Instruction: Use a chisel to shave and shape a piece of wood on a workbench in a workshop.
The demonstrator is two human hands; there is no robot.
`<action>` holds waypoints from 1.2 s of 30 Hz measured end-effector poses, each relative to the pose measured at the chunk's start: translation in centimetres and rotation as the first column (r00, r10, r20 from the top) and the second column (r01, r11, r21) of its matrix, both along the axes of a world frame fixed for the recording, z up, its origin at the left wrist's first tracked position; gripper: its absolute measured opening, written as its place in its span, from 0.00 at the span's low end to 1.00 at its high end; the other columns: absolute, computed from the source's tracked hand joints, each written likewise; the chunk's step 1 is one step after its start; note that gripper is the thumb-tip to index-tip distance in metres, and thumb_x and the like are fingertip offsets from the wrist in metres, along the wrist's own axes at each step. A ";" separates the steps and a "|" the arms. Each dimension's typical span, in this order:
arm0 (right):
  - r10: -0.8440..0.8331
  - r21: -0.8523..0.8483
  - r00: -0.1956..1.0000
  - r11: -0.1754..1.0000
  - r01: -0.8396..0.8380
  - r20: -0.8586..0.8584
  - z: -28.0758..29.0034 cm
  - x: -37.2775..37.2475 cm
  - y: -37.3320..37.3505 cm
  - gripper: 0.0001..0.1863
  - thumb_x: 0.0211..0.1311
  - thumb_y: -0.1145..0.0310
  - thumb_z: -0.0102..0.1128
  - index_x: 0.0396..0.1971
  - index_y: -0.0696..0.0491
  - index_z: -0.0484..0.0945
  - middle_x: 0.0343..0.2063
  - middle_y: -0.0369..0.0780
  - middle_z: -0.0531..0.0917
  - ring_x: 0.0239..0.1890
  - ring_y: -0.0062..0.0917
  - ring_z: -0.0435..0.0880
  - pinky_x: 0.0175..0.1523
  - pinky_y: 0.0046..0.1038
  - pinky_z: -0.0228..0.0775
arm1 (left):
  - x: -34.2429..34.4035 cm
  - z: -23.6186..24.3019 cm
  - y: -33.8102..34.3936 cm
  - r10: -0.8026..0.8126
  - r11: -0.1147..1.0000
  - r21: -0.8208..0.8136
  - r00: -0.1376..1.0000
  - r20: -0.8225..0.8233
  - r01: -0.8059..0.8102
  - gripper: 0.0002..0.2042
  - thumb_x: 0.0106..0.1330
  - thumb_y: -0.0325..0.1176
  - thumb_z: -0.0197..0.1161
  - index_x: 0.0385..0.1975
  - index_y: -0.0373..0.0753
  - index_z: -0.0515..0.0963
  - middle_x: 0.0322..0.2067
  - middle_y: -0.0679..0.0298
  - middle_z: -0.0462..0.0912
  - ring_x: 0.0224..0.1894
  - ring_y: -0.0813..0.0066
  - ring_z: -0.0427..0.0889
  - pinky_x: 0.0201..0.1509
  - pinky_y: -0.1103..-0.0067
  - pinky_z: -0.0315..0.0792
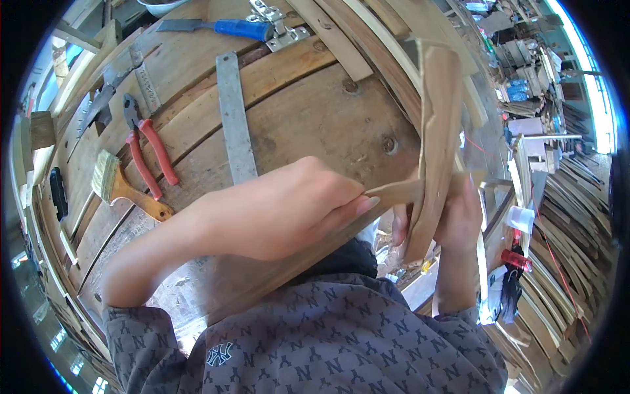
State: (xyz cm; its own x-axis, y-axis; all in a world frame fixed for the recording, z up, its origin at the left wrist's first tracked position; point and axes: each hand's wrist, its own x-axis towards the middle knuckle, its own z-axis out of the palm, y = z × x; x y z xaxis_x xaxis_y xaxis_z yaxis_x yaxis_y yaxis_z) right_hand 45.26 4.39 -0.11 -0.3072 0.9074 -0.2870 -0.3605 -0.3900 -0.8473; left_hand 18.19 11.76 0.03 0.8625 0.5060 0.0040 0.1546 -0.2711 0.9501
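My left hand (308, 203) is closed on a pale wooden slat (396, 192), with its thumb along it at the centre of the view. My right hand (457, 217) grips, from the right, the crossing of that slat and an upright wooden strip (438, 105) with a jagged left edge. Its fingers are partly hidden behind the wood. A long wooden piece runs down to the lower left beneath my left hand. A flat metal bar (231, 98) lies on the wooden bench (315, 118) just beyond my left hand.
On the bench are red-handled pliers (149, 154), a paintbrush (131, 190), a blue-handled chisel (239, 29), a metal clamp (282, 39) and loose strips (335, 46). Piles of timber (558, 249) and assorted clutter fill the right side.
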 end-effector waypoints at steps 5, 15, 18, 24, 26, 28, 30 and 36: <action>-0.133 0.068 0.950 0.991 0.119 0.281 1.4 2.2 -0.2 0.34 0.82 0.43 0.36 0.58 0.64 0.71 0.28 0.52 0.83 0.23 0.31 0.84 0.23 0.26 0.77 | 1.2 -1.3 -1.4 0.342 0.799 0.544 0.938 -0.058 -0.258 0.16 0.76 0.40 0.60 0.53 0.34 0.76 0.51 0.44 0.78 0.55 0.47 0.77 0.61 0.60 0.72; -0.436 0.339 0.601 0.900 0.274 0.670 -0.1 1.2 -1.2 0.29 0.82 0.48 0.46 0.59 0.62 0.74 0.42 0.49 0.87 0.35 0.27 0.89 0.29 0.23 0.78 | -0.5 -3.7 -9.6 0.330 0.690 0.692 0.943 -0.037 -0.214 0.28 0.52 0.40 0.76 0.56 0.47 0.81 0.66 0.51 0.71 0.69 0.47 0.68 0.72 0.51 0.65; -0.442 0.375 0.552 0.896 0.236 0.707 -0.3 1.0 -1.6 0.29 0.81 0.47 0.48 0.59 0.61 0.74 0.41 0.47 0.88 0.35 0.24 0.89 0.28 0.21 0.76 | -0.7 -4.9 -10.4 0.291 0.655 0.724 0.956 0.019 -0.214 0.22 0.55 0.40 0.72 0.52 0.49 0.84 0.65 0.53 0.74 0.68 0.50 0.70 0.71 0.52 0.65; -0.437 0.388 0.376 0.899 0.202 0.817 -1.3 -1.1 -2.9 0.29 0.84 0.49 0.42 0.56 0.63 0.74 0.37 0.51 0.88 0.27 0.25 0.86 0.26 0.22 0.74 | -0.7 -5.6 -10.4 0.267 0.698 0.684 0.963 0.023 -0.210 0.19 0.57 0.38 0.71 0.50 0.49 0.84 0.65 0.54 0.75 0.68 0.52 0.70 0.71 0.54 0.66; -0.499 0.433 0.389 0.866 0.249 0.774 -2.2 -1.5 -3.0 0.28 0.84 0.49 0.42 0.56 0.63 0.74 0.34 0.51 0.88 0.26 0.25 0.86 0.26 0.22 0.74 | -0.6 -5.6 -10.5 0.269 0.697 0.684 0.963 0.029 -0.216 0.19 0.57 0.37 0.71 0.50 0.49 0.84 0.64 0.54 0.75 0.68 0.51 0.70 0.70 0.54 0.67; -0.560 0.475 0.395 0.828 0.299 0.728 -2.8 -2.0 -2.9 0.28 0.84 0.49 0.42 0.55 0.63 0.73 0.32 0.50 0.88 0.25 0.26 0.86 0.26 0.22 0.74 | -0.5 -5.6 -10.4 0.265 0.722 0.657 0.964 0.024 -0.215 0.19 0.56 0.36 0.71 0.50 0.48 0.84 0.64 0.54 0.75 0.67 0.51 0.70 0.70 0.54 0.68; -0.636 0.506 0.385 0.768 0.391 0.668 -3.1 -2.2 -2.5 0.28 0.84 0.49 0.42 0.53 0.63 0.72 0.30 0.49 0.87 0.27 0.27 0.87 0.25 0.22 0.74 | -0.4 -5.7 -10.4 0.263 0.730 0.649 0.965 0.023 -0.215 0.19 0.55 0.36 0.71 0.50 0.48 0.84 0.64 0.53 0.75 0.67 0.50 0.70 0.69 0.54 0.68; -0.645 0.458 0.486 0.762 0.457 0.589 -2.9 -1.5 -1.7 0.24 0.84 0.53 0.44 0.51 0.64 0.71 0.34 0.47 0.84 0.30 0.33 0.91 0.24 0.23 0.75 | -0.3 -5.8 -10.3 0.268 0.748 0.625 0.963 0.024 -0.224 0.20 0.53 0.35 0.72 0.49 0.46 0.84 0.64 0.53 0.74 0.67 0.49 0.70 0.69 0.54 0.68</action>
